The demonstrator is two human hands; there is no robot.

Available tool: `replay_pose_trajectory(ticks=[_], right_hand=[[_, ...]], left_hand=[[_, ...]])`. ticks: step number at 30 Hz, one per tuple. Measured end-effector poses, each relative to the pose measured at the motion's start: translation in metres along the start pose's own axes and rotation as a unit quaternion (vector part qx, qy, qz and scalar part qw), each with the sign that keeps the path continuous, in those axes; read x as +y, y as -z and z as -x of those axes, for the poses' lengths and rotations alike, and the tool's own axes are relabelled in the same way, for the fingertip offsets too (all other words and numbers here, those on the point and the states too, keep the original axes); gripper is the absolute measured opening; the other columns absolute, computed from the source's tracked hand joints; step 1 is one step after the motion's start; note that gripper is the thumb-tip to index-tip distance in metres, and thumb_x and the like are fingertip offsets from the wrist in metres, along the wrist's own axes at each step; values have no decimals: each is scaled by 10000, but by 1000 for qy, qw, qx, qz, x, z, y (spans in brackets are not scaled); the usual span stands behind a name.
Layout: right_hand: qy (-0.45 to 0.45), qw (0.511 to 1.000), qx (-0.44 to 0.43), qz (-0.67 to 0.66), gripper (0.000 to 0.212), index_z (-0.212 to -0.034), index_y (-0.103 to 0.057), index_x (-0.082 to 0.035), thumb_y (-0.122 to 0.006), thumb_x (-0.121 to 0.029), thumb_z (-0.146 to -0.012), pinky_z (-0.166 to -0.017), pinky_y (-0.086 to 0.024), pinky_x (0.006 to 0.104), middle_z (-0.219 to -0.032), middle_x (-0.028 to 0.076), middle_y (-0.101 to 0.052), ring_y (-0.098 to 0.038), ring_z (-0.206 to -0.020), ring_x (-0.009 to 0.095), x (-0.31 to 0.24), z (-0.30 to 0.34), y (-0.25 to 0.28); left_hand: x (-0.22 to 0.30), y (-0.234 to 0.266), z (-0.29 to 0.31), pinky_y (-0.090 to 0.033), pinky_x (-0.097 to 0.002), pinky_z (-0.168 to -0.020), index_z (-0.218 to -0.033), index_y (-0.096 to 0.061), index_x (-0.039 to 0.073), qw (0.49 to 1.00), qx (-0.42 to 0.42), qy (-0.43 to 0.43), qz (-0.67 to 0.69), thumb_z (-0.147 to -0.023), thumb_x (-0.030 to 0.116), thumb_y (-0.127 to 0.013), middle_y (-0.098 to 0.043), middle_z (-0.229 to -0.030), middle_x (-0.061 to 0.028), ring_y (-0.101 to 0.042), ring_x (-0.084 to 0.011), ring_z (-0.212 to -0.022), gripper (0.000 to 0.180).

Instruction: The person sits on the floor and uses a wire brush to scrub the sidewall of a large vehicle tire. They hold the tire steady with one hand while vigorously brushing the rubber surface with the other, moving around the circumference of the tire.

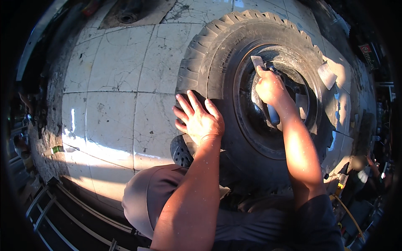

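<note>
A big black tyre (209, 62) with chunky tread lies on its side on the floor, around a dark, worn wheel rim (251, 136). My left hand (202, 119) rests flat on the tyre's left side, fingers spread, holding nothing. Over the rim, my right hand (270, 87) is closed on a flat pale strip (257, 62) with a straight end, pointing away from me; whether it is a scraper blade or a folded sheet I cannot tell. Below that hand, a blue cylinder (273, 115) shows inside the rim; its upper part is hidden.
A curled pale piece (327, 76) sits at the tyre's right edge. Cracked white tiles (111, 113) cover the floor at left. A dark clog (181, 151) shows beside the tyre, near my knee (144, 194). Metal rails (83, 209) stand at lower left. Clutter lines the right side.
</note>
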State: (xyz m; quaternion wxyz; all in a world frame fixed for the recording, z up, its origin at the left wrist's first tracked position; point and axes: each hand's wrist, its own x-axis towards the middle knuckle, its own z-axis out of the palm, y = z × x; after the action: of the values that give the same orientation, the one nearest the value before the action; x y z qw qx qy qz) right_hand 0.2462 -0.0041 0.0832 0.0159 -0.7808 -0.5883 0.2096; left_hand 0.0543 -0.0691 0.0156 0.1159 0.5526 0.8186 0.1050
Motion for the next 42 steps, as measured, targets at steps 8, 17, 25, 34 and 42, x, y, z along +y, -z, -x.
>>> replay_pose_trajectory(ticks=[8, 17, 25, 34, 42], right_hand=[[-9, 999, -1, 32, 520, -1372, -520, -19, -497, -94, -857, -1000, -487, 451, -1176, 256, -634, -610, -1130, 390, 1, -1, 4], [-22, 999, 0, 35, 534, -1388, -503, -22, -512, -100, -861, -995, -496, 447, -1166, 272, -635, -616, -1122, 391, 3, -3, 1], [9, 1000, 7, 20, 543, -1398, -492, -15, -501, -90, -860, -995, -496, 444, -1130, 273, -647, -624, -1101, 394, 4, 7, -4], [25, 999, 44, -2, 445, -1264, -588, -27, -524, -120, -834, -960, -503, 481, -1122, 282, -643, -622, -1086, 413, 7, 4, -3], [23, 1000, 0, 4, 509, -1360, -528, -32, -484, -97, -858, -1005, -487, 466, -1222, 275, -609, -591, -1164, 403, 18, 0, -9]], left_hand=[[5, 0, 1, -174, -594, -1141, -1543, -288, 168, 1000, -12, 2, -2, -980, 437, -413, -191, -1626, -122, -198, -412, -1455, 637], [7, 0, 3, -159, -590, -1157, -1550, -269, 192, 999, -32, 12, -11, -995, 463, -381, -174, -1635, -96, -182, -381, -1471, 628], [4, 4, 3, -171, -587, -1155, -1549, -272, 187, 999, -27, 15, -25, -1003, 452, -375, -166, -1636, -93, -194, -381, -1463, 615], [-33, 4, -5, -284, -540, -1101, -1534, -295, 178, 994, -17, -69, 82, -1006, 375, -415, -238, -1615, -97, -296, -346, -1438, 577], [-41, 3, 11, -445, -470, -979, -1359, -490, 51, 978, 25, 147, 148, -973, 348, -429, -596, -1263, -206, -571, -392, -1141, 491]])
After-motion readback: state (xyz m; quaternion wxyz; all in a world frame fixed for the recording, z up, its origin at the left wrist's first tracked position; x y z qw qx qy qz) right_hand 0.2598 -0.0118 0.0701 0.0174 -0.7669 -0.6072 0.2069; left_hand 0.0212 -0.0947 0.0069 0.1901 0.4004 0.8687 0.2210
